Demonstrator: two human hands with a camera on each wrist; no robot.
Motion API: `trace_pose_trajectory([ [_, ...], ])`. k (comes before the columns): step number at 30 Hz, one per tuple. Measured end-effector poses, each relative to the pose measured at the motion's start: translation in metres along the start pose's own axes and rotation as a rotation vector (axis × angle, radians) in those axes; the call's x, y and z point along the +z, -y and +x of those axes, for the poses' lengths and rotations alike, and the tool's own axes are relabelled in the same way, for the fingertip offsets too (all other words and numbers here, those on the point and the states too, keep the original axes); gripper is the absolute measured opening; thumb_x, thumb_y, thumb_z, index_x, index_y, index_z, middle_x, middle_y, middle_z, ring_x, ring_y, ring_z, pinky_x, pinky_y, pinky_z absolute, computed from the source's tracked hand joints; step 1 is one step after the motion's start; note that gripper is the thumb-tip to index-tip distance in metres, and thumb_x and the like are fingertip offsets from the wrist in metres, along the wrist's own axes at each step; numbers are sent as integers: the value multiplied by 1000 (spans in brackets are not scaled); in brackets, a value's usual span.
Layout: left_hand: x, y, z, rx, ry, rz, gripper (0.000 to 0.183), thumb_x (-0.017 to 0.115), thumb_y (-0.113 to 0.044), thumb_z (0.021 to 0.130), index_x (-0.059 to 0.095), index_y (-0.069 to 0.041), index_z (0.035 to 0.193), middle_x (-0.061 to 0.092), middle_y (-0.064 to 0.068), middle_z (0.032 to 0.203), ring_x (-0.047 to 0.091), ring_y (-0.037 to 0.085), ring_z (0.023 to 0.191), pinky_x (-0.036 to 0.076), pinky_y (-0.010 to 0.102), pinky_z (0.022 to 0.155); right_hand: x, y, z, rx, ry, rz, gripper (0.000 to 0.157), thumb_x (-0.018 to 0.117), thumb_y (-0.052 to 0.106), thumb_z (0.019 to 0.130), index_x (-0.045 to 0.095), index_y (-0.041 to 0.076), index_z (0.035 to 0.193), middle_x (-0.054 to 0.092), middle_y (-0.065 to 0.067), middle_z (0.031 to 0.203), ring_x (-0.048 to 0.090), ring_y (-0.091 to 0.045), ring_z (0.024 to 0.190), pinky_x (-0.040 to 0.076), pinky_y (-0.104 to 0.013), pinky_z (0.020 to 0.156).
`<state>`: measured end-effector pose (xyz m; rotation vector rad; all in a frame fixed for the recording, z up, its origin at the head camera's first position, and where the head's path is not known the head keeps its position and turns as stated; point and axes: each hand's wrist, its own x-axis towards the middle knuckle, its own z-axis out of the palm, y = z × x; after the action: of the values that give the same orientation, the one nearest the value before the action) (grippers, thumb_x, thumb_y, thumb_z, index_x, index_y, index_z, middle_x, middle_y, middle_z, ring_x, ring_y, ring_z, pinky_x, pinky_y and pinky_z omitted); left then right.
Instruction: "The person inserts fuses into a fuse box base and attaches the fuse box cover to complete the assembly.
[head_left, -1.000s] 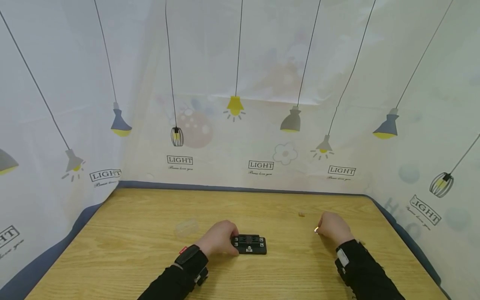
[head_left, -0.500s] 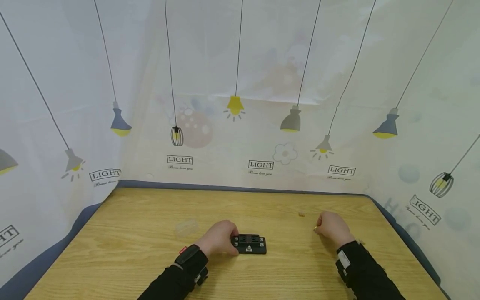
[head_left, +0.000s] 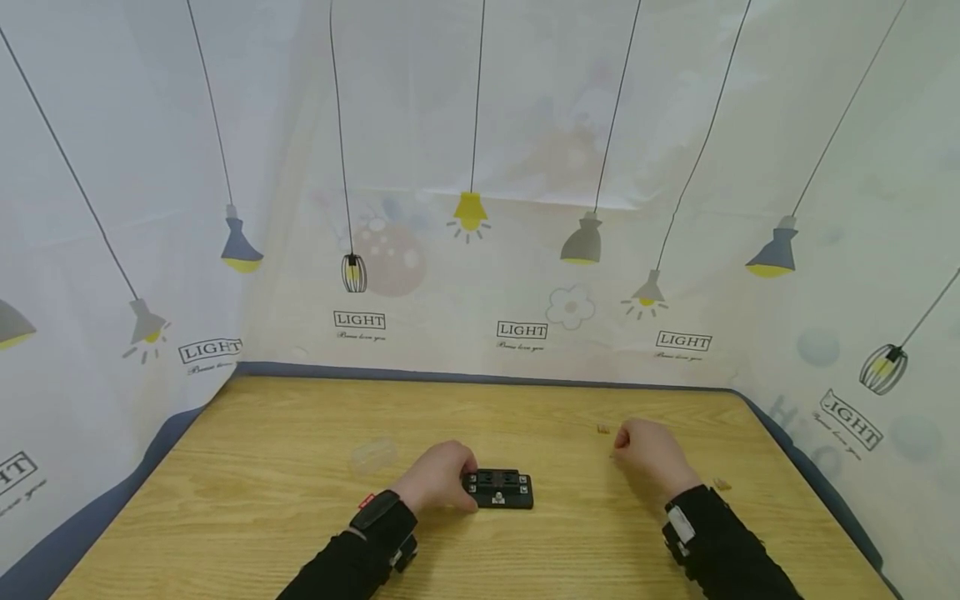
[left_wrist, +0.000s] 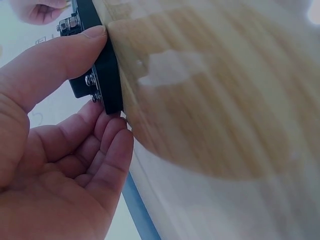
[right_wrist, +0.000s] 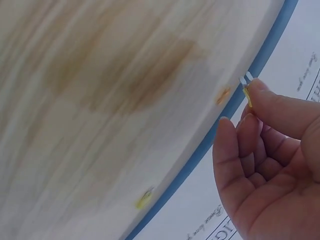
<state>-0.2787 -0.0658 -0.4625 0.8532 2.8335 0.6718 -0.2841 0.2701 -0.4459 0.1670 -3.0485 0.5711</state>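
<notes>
In the head view my left hand (head_left: 438,475) holds the left end of a black fuse block (head_left: 501,489) on the wooden table. Up close in the left wrist view, the thumb lies on the edge of the block (left_wrist: 107,75), fingers at its other side, and metal screws show along it. Right of the block, my right hand (head_left: 654,454) is low over the table. Its thumb and fingertips pinch a small yellow blade fuse (right_wrist: 248,97), whose two metal prongs stick out past the thumb. From the head camera the fuse is almost wholly hidden.
A small orange fuse (head_left: 603,429) lies on the table just beyond the right hand. Another yellow fuse (right_wrist: 143,199) lies near the right wrist. Left of the left hand is a clear plastic piece (head_left: 373,456). Patterned cloth (head_left: 450,283) borders the table.
My right hand has shifted left and slightly away from me with the blade fuse, uncovering more of the fuse by its wrist. The left hand and the fuse block have stayed put.
</notes>
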Motion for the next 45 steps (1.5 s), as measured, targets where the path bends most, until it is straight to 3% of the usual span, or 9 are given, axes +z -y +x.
trace_pose_trajectory([
  [14,4,5,0,-4,-16,-1,39,82,-26,58,65,-12,89,55,-5,84,47,9,75,44,28,73,9,37,7,-59,-5,33,12,68,15,77,58,10,77,53,1,70,47,-14,64,42,-33,61],
  [25,0,1,-2,-28,-10,-44,40,82,-24,57,65,-10,90,56,-3,86,47,11,75,45,29,74,20,65,12,-85,13,86,13,70,15,76,57,13,74,52,3,68,46,-13,61,41,-29,57],
  [45,1,2,-2,-29,-15,-55,40,83,-25,58,66,-11,91,57,-2,87,48,11,77,45,31,74,35,108,11,-265,28,102,15,70,15,77,56,16,73,51,7,66,46,-10,58,40,-28,56],
])
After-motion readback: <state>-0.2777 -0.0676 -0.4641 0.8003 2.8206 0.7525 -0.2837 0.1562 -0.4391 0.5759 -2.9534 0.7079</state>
